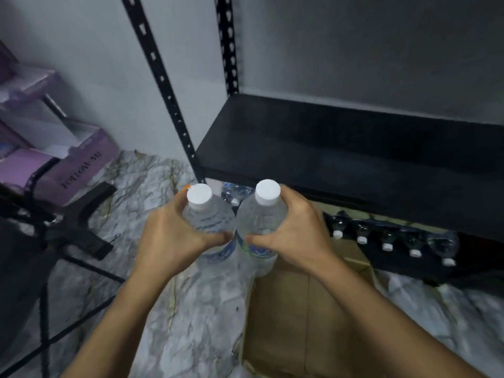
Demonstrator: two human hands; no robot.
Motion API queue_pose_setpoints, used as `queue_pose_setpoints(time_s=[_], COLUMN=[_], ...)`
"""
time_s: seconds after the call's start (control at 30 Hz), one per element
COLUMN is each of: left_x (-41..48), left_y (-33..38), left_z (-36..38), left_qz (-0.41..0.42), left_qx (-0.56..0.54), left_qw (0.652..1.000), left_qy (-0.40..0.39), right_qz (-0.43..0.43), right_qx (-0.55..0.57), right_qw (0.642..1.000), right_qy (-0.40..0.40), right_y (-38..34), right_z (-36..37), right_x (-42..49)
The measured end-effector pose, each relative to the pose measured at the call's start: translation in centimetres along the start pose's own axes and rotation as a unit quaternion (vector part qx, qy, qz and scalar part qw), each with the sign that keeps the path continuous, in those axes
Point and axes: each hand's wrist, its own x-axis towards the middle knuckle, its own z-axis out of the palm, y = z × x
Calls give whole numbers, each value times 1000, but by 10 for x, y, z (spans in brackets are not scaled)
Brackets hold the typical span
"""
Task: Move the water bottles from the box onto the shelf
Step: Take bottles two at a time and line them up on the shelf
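Each of my hands grips one clear water bottle with a white cap, held upright and side by side just in front of the black shelf board (pixel 341 143). My left hand (pixel 174 238) wraps the left bottle (pixel 210 214); my right hand (pixel 294 233) wraps the right bottle (pixel 259 216). Both bottles hang above the left edge of the brown cardboard box (pixel 300 309) on the floor. On the lower shelf level, a row of several capped bottles (pixel 387 241) stands under the board, and one more bottle (pixel 236 193) shows between the two caps.
Two black perforated uprights (pixel 169 96) of the rack rise against the grey wall. Purple boxes (pixel 68 165) sit at the left on the marble floor, next to black tripod-like legs (pixel 81 227).
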Motion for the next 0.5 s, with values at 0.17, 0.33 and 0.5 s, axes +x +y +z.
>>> queue_pose_setpoints(time_s=[0.17,0.33,0.5], left_x=[18,45,80], left_y=[96,163,213], left_z=[19,42,63], left_qz=[70,133,185], left_qx=[-19,-70,-84], left_qw=[997,986,973], left_qy=[-31,-69,-111], right_qz=[-1,23,57], right_qx=[-34,-47,-70], right_qw=[998,991,981], right_qy=[59,120,172], right_y=[-10,-6,-4], right_z=[-105,-173,-218], right_x=[14,32,54])
